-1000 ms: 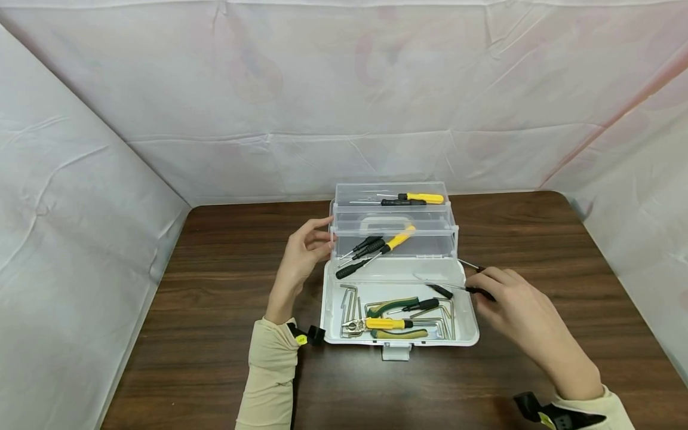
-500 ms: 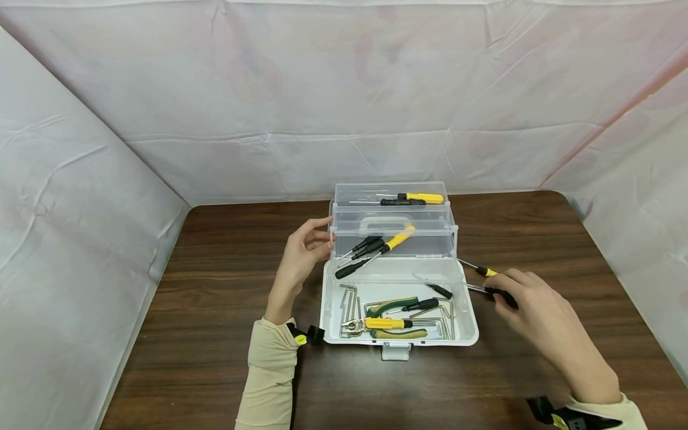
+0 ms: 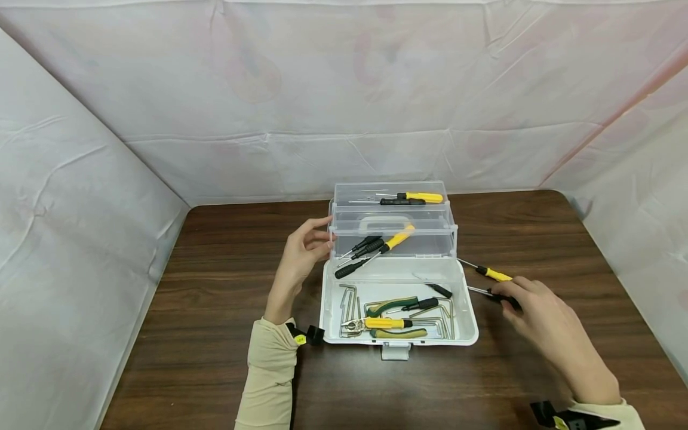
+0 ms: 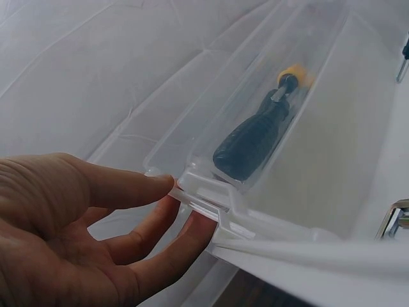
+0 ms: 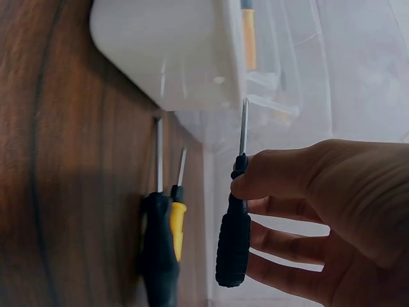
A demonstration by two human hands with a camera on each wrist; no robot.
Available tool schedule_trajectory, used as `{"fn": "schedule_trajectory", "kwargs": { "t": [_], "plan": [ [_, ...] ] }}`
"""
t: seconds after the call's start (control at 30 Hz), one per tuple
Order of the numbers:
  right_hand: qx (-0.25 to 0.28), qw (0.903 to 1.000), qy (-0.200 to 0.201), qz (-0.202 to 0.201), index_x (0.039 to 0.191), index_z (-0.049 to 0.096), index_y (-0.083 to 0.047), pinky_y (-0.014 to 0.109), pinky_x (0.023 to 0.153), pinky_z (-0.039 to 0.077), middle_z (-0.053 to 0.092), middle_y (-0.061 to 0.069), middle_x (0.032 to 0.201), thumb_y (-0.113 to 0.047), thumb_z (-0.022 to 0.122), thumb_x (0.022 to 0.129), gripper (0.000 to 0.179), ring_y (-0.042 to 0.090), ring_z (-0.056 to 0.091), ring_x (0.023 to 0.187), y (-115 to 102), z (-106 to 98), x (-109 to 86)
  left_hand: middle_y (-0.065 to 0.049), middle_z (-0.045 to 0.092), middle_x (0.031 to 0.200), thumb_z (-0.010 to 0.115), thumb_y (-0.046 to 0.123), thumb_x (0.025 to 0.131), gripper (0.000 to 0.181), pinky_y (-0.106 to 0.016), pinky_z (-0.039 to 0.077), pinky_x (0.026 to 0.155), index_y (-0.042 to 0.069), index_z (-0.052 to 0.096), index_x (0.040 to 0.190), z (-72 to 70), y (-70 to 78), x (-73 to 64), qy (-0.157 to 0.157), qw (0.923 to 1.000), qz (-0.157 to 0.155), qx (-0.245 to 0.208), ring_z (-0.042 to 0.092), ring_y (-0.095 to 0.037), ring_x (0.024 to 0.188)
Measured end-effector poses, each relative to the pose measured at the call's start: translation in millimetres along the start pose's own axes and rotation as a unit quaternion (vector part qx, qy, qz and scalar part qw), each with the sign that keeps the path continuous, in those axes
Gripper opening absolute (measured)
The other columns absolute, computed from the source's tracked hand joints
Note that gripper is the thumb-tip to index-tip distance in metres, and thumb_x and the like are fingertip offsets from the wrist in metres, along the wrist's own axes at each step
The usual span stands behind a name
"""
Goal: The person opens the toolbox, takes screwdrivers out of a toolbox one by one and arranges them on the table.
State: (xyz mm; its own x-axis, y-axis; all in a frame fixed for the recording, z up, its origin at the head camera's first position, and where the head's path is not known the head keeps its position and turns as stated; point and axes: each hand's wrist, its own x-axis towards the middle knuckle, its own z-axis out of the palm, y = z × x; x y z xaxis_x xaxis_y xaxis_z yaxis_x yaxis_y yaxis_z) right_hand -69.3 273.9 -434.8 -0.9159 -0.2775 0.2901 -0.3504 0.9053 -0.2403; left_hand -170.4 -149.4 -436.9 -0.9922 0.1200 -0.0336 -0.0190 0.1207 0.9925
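My right hand [image 3: 543, 322] is beyond the right side of the white toolbox [image 3: 475, 334], thumb and fingers pinching a black-handled screwdriver [image 5: 234, 236] near its neck. Its tip is close to the box's rim in the right wrist view. On the table below lie another black screwdriver [image 5: 160, 243] and a yellow-and-black screwdriver [image 3: 494, 274]. At the left, my left hand [image 4: 102, 224] pinches the end of the clear tiered tray [image 3: 448, 245]. In the tray lie a yellow screwdriver [image 3: 424, 197] and several black ones [image 4: 246, 150].
Inside the box base are green-handled pliers [image 3: 398, 334], a yellow-handled screwdriver [image 3: 384, 323] and several hex keys [image 3: 352, 292]. A latch [image 3: 395, 352] juts from the box front. The brown wooden table [image 3: 231, 257] is bounded by white sheets [image 3: 301, 101] behind and at the sides.
My right hand has moved right, away from the box, with the black-handled screwdriver. More of the yellow-and-black screwdriver on the table now shows. The left hand stays at the tray.
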Motion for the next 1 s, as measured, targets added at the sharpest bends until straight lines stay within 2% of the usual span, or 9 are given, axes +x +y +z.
{"fn": "schedule_trajectory", "kwargs": {
  "t": [0.33,0.67,0.87,1.0],
  "plan": [
    [0.000,0.9994,-0.031,0.017,0.099,0.072,-0.014,0.033,0.051,0.039,0.070,0.004,0.094,0.005,0.082,0.076,0.031,0.018,0.057,0.073,10.8,13.1,-6.0,-0.033,0.066,0.123,0.065,-0.006,0.098,0.054,-0.031,0.064,0.085,0.014,0.059,0.148,0.1,1.9,-1.0,0.001,0.9999,-0.006,-0.009,0.066,-0.051,0.115],
    [0.012,0.9985,-0.044,0.031,0.100,0.073,-0.017,0.047,0.056,0.050,0.075,0.009,0.099,0.003,0.082,0.078,0.031,0.030,0.069,0.083,15.3,24.0,-11.8,-0.033,0.065,0.125,0.066,-0.005,0.098,0.055,-0.036,0.064,0.088,0.016,0.059,0.148,-0.3,3.0,-1.1,0.001,1.0000,-0.007,0.000,0.072,-0.036,0.107],
    [0.025,0.9980,-0.048,0.032,0.100,0.073,-0.016,0.055,0.062,0.054,0.075,0.010,0.104,0.004,0.082,0.078,0.031,0.036,0.072,0.090,16.8,28.8,-14.9,-0.033,0.066,0.125,0.066,-0.004,0.098,0.054,-0.031,0.063,0.085,0.015,0.058,0.148,0.3,3.3,-1.1,-0.001,1.0000,-0.009,-0.003,0.067,-0.049,0.114],
    [0.026,0.9982,-0.043,0.032,0.101,0.074,-0.015,0.056,0.064,0.055,0.075,0.009,0.103,0.004,0.081,0.078,0.030,0.036,0.072,0.091,18.1,31.2,-16.9,-0.033,0.065,0.125,0.066,-0.004,0.099,0.054,-0.028,0.063,0.083,0.015,0.058,0.149,0.1,3.2,-1.7,-0.002,1.0000,-0.008,-0.003,0.066,-0.051,0.116]
  ]
}}
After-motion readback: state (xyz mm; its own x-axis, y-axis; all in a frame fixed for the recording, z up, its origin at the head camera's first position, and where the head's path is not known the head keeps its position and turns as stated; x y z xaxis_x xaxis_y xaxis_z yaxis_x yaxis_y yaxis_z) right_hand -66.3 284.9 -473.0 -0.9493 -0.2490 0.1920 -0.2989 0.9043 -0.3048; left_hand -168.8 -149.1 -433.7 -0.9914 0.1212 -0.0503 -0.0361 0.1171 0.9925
